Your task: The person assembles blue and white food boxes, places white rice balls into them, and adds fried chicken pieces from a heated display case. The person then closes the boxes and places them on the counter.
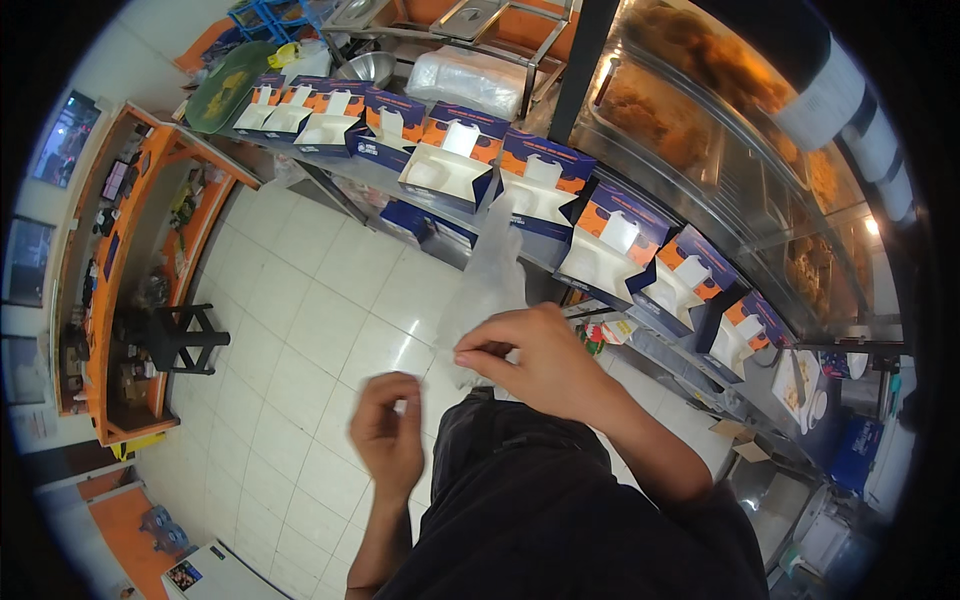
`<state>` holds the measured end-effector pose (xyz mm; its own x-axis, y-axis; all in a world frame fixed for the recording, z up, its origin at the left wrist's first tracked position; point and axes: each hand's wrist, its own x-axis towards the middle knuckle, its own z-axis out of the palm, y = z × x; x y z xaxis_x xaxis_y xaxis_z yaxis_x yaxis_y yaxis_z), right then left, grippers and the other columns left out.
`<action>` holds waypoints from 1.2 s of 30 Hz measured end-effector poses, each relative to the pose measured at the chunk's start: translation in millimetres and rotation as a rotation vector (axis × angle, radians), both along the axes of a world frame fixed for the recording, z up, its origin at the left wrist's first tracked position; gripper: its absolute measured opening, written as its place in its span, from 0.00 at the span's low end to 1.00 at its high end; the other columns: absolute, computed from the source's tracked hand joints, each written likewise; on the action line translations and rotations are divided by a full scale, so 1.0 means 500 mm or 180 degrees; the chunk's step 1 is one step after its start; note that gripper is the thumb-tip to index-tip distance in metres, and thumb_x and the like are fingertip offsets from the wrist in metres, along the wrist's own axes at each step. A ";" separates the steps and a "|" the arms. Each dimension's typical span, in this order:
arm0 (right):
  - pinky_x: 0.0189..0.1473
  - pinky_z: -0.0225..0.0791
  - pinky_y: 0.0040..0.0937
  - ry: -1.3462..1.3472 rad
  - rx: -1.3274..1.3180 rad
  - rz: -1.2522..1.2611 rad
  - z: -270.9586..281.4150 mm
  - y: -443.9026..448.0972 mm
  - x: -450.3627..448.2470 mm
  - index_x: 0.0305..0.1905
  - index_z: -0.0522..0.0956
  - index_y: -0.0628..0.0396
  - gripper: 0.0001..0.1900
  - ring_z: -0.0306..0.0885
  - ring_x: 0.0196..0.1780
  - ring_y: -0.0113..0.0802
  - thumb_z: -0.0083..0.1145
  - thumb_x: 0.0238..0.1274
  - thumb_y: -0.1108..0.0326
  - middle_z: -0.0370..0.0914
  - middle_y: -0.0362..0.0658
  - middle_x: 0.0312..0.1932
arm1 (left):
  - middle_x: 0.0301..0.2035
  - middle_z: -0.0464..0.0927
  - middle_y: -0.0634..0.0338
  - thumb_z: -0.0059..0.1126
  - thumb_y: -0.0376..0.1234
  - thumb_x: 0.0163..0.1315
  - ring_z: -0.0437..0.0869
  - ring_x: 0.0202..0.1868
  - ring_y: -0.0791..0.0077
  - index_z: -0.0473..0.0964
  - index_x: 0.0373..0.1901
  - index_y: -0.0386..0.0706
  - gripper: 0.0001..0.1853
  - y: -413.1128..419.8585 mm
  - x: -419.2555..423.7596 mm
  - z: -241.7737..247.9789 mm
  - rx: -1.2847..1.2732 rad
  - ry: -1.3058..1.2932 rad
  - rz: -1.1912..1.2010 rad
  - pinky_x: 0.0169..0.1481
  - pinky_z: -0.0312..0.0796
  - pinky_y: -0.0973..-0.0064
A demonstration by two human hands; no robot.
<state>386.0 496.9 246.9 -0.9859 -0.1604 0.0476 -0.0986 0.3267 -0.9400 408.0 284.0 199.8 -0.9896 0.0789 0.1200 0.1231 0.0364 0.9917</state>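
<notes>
My right hand [536, 360] pinches a thin translucent plastic bag [491, 281] between thumb and fingertips. The bag stretches away from the hand towards the counter, and its far end overlaps an open carton. Lower left, my left hand [386, 431] is blurred, its fingers curled in to the thumb; I see nothing held in it. Along the counter runs a row of several open printed food cartons in dark blue and orange, among them a near carton [446, 176], a middle carton [529, 191] and a right-hand carton [600, 259]. A small pale lump [427, 174] lies inside the near carton.
Behind the cartons stands a lit glass display case [675, 127] with fried food. A plastic-wrapped stack [469, 81] and a steel bowl [369, 69] sit at the back. A black stool [191, 337] stands by orange shelving [124, 277]. A tray [796, 386] lies at the counter's right end.
</notes>
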 end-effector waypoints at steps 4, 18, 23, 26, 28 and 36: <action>0.38 0.76 0.32 -0.0303 -0.0084 0.0342 -0.071 -0.015 0.011 0.39 0.86 0.63 0.07 0.86 0.33 0.41 0.66 0.61 0.70 0.87 0.50 0.31 | 0.47 0.85 0.54 0.55 0.27 0.74 0.83 0.51 0.74 0.78 0.55 0.28 0.13 0.071 0.052 -0.091 0.0401 -0.1431 -0.0058 0.57 0.75 0.75; 0.52 0.75 0.46 0.1953 0.0217 0.0132 -0.153 0.004 0.190 0.45 0.83 0.62 0.12 0.82 0.45 0.49 0.65 0.54 0.75 0.82 0.51 0.46 | 0.67 0.67 0.44 0.41 0.43 0.80 0.70 0.70 0.56 0.59 0.73 0.39 0.27 0.169 0.086 -0.268 0.1030 -0.0850 -0.0359 0.70 0.67 0.58; 0.61 0.72 0.41 0.1178 0.0550 -0.0806 -0.257 0.026 0.200 0.45 0.82 0.58 0.13 0.79 0.52 0.51 0.62 0.52 0.79 0.81 0.50 0.47 | 0.70 0.65 0.45 0.28 0.50 0.82 0.66 0.72 0.56 0.49 0.78 0.37 0.33 0.190 0.087 -0.252 0.2884 -0.2214 -0.0380 0.77 0.60 0.58; 0.56 0.73 0.41 0.0966 0.0547 -0.0596 -0.323 0.029 0.162 0.45 0.84 0.58 0.11 0.80 0.49 0.49 0.62 0.55 0.76 0.83 0.49 0.43 | 0.67 0.68 0.44 0.33 0.45 0.82 0.69 0.70 0.57 0.55 0.74 0.32 0.30 0.201 0.094 -0.279 0.2815 -0.2254 -0.0003 0.75 0.62 0.63; 0.54 0.73 0.41 0.0711 0.0395 -0.0463 -0.351 0.025 0.151 0.44 0.84 0.59 0.10 0.81 0.48 0.48 0.61 0.57 0.75 0.83 0.49 0.41 | 0.65 0.70 0.43 0.36 0.40 0.81 0.73 0.67 0.57 0.60 0.71 0.30 0.27 0.197 0.085 -0.311 0.2301 -0.1938 0.0396 0.72 0.66 0.65; 0.48 0.75 0.39 0.1023 0.0117 -0.0413 -0.359 -0.019 0.145 0.42 0.85 0.59 0.07 0.84 0.43 0.48 0.64 0.59 0.72 0.86 0.49 0.40 | 0.58 0.76 0.50 0.43 0.40 0.79 0.77 0.61 0.57 0.67 0.66 0.31 0.23 0.137 0.005 -0.398 0.3176 -0.2334 -0.0887 0.68 0.70 0.63</action>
